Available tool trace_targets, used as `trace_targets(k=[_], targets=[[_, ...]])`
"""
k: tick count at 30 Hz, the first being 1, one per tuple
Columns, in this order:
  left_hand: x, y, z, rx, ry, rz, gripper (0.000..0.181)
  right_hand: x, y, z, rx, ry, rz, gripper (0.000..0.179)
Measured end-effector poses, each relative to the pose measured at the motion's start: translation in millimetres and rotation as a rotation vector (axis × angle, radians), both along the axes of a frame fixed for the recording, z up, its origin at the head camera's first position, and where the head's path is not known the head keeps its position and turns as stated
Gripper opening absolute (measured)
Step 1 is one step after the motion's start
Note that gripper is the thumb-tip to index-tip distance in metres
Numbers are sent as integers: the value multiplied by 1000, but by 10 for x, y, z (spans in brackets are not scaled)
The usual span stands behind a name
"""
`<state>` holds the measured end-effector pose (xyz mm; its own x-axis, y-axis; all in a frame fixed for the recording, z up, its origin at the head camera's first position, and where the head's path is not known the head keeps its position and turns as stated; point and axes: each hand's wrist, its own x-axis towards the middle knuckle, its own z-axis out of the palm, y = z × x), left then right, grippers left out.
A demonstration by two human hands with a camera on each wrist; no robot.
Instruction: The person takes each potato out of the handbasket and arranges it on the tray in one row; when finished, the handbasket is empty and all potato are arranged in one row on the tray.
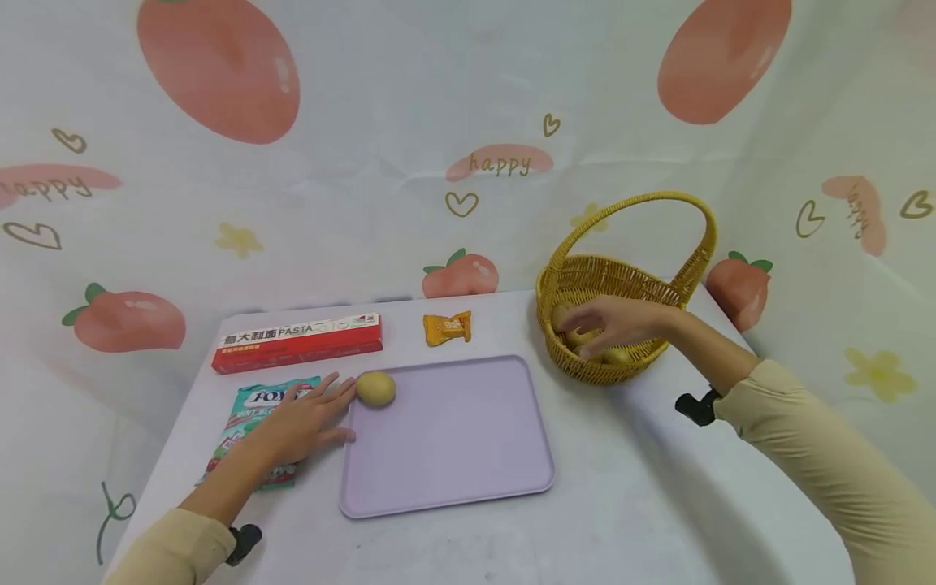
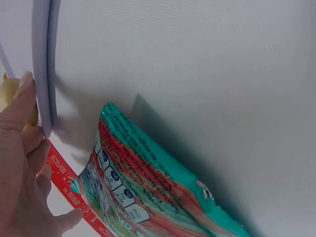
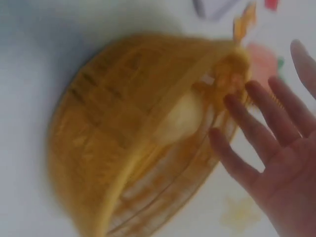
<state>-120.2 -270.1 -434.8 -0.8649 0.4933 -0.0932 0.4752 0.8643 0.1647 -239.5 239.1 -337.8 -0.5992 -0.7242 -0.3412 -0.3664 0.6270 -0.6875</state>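
Observation:
A potato [image 1: 376, 390] lies in the upper left corner of the lilac tray [image 1: 453, 439]. My left hand [image 1: 310, 418] reaches over the tray's left rim with fingers extended, the fingertips beside the potato; I cannot tell whether they touch it. Beneath that hand and forearm is a teal candy bag [image 2: 148, 177], partly covered in the head view. My right hand [image 1: 610, 321] is over the opening of the wicker basket [image 1: 585, 374], fingers spread and holding nothing. Several potatoes sit inside the basket, one pale potato [image 3: 182, 118] showing in the blurred right wrist view.
A red pasta box [image 1: 300, 345] lies behind the candy bag at the back left. Behind the tray is a small orange packet [image 1: 448, 328]. The basket's tall handle [image 1: 658, 197] arches above the right hand. A printed cloth backdrop hangs behind the white table.

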Motion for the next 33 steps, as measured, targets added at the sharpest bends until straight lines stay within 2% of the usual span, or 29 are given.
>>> trace_targets(k=[4,10,19,25,33], targets=[[-5,-6,0,-20,0,-4,76,-120,247,-5,15,-69,-10,60],[-21,-31,-8,-41,19,-7,76,-266,477,5,105,-144,-20,60],[-24,-44,-41,-37,8,-8,77,-421,622,-173,148,-347,-122,63],[-21,-32,-51,-37,9,-9,77,-466,636,-308,184,-442,-190,64],[-8,-16,-46,-28,10,-14,76,-456,610,-383,206,-481,-241,62]])
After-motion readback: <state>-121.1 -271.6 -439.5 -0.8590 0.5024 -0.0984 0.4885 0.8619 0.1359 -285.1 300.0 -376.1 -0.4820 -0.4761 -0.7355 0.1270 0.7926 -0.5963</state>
